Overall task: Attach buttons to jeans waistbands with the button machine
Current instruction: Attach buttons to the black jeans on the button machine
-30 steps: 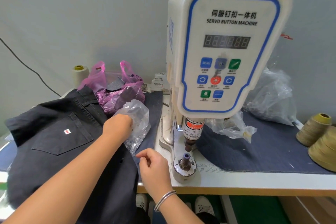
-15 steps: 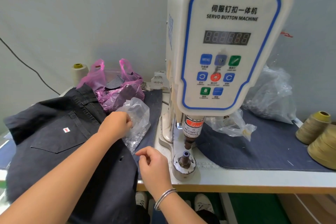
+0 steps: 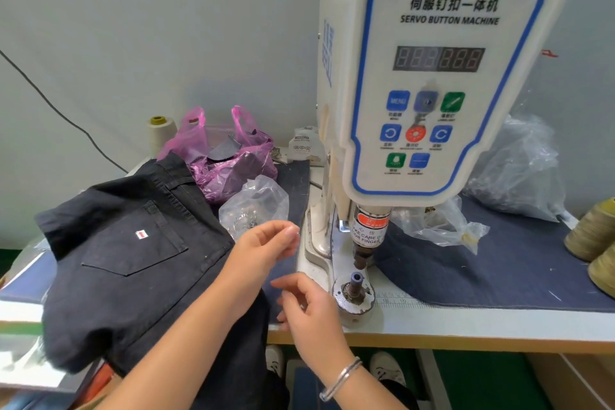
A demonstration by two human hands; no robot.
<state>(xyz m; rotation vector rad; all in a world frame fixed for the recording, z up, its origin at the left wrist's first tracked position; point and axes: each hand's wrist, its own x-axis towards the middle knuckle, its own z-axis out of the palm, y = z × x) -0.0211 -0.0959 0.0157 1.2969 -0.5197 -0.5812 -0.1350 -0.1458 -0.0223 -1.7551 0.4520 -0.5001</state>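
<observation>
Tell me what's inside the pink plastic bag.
The pink plastic bag holds dark fabric scraps, visible at its open top. Anything deeper is hidden by crumpled plastic.

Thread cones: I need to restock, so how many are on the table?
3. One pale cone at the back left by the wall, two olive cones at the right edge, both cropped; more may lie out of frame.

Black jeans (image 3: 133,253) drape over the surface's (image 3: 482,319) left edge. The left hand (image 3: 263,246) hovers above them with fingertips pinched together just below a clear bag (image 3: 256,206). The right hand (image 3: 309,306) hangs loosely curled at the front edge, beside the button machine's (image 3: 432,76) lower die (image 3: 355,286).
</observation>
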